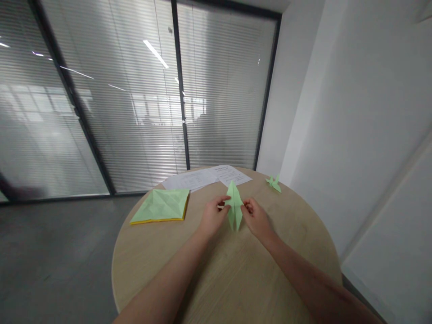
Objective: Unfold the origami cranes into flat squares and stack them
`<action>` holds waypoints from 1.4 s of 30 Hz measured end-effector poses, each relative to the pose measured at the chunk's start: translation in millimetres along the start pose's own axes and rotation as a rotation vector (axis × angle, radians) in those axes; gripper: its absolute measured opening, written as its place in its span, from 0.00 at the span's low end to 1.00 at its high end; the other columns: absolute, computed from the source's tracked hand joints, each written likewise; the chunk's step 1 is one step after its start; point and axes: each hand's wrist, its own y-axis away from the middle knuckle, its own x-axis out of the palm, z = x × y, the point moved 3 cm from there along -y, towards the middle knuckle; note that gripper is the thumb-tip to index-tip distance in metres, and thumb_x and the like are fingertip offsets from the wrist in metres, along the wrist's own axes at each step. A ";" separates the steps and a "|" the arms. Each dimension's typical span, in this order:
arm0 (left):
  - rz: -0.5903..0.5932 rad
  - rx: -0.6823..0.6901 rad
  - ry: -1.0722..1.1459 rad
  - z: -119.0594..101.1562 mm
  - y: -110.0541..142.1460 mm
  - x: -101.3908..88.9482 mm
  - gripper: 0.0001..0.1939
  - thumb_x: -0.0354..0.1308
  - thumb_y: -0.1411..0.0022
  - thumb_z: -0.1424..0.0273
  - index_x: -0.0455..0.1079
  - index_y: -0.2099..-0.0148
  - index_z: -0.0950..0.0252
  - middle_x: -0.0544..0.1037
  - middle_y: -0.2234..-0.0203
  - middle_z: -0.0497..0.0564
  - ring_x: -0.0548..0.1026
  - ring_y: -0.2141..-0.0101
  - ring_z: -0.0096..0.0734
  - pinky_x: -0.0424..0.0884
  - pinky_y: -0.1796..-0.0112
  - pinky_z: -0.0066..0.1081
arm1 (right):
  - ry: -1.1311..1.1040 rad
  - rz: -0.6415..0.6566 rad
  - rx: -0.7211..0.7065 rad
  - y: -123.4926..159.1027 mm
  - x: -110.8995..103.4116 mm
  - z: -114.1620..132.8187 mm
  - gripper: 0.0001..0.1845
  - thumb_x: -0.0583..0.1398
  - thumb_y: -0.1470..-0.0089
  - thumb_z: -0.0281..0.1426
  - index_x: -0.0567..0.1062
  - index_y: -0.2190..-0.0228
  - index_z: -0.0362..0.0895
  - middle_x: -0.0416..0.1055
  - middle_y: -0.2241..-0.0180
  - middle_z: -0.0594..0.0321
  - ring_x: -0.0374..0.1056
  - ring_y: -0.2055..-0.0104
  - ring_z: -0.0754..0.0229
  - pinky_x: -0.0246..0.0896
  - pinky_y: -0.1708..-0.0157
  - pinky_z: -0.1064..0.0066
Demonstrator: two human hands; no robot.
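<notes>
A light green folded paper (234,204), long and pointed at the top with two points at the bottom, is held above the middle of the table. My left hand (215,214) pinches its left edge between thumb and fingers. On the opposite edge, my right hand (255,217) grips the same paper, its fingers curled. A crease or slit runs down the paper's centre. To the left lies a stack of green paper sheets (164,204) with creases on top and a yellow edge below. A finished-looking green origami crane (274,183) sits at the right rear.
White printed sheets (192,180) lie at the back of the round wooden table (236,279). Beyond it stands a glass partition (145,112) with blinds. A white wall (364,112) rises close on the right, and grey floor (57,256) shows at the left.
</notes>
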 end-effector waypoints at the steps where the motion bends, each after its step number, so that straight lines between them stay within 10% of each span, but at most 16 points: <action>1: -0.006 0.012 -0.021 -0.4 1.3 0.3 0.17 0.61 0.40 0.77 0.79 0.48 0.64 0.83 0.56 0.56 0.80 0.59 0.38 0.77 0.61 0.33 | -0.004 -0.014 0.004 0.2 -0.2 1.0 0.06 0.57 0.39 0.38 0.70 0.66 0.50 0.73 0.72 0.65 0.71 0.71 0.58 0.63 0.71 0.69; 10: 0.048 0.046 -0.342 -9.8 13.5 5.3 0.23 0.66 0.38 0.69 0.67 0.42 0.64 0.78 0.48 0.59 0.78 0.50 0.47 0.72 0.49 0.41 | 0.010 -0.023 -0.086 6.2 0.8 15.8 0.06 0.59 0.39 0.37 0.71 0.67 0.50 0.75 0.69 0.64 0.73 0.66 0.57 0.68 0.65 0.68; 24: -0.043 -0.045 -0.137 -3.5 5.2 1.8 0.07 0.59 0.43 0.78 0.69 0.63 0.61 0.74 0.73 0.46 0.73 0.70 0.34 0.64 0.66 0.31 | 0.074 0.045 -0.232 10.7 2.2 21.7 0.04 0.61 0.39 0.35 0.76 0.65 0.50 0.77 0.66 0.59 0.75 0.62 0.53 0.70 0.59 0.62; 31: -0.047 -0.126 0.341 11.4 -4.7 4.1 0.07 0.52 0.52 0.78 0.67 0.71 0.62 0.68 0.79 0.43 0.68 0.75 0.30 0.64 0.70 0.28 | -0.219 0.013 -0.045 0.5 7.0 3.0 0.08 0.62 0.43 0.40 0.73 0.67 0.49 0.76 0.52 0.55 0.75 0.51 0.51 0.73 0.55 0.59; 42: -0.020 -0.054 0.260 3.9 0.1 2.3 0.13 0.65 0.48 0.66 0.62 0.67 0.60 0.66 0.76 0.42 0.66 0.72 0.31 0.62 0.69 0.29 | -0.553 0.206 0.243 1.7 11.9 0.1 0.18 0.67 0.50 0.47 0.73 0.69 0.47 0.75 0.69 0.63 0.73 0.66 0.56 0.72 0.62 0.65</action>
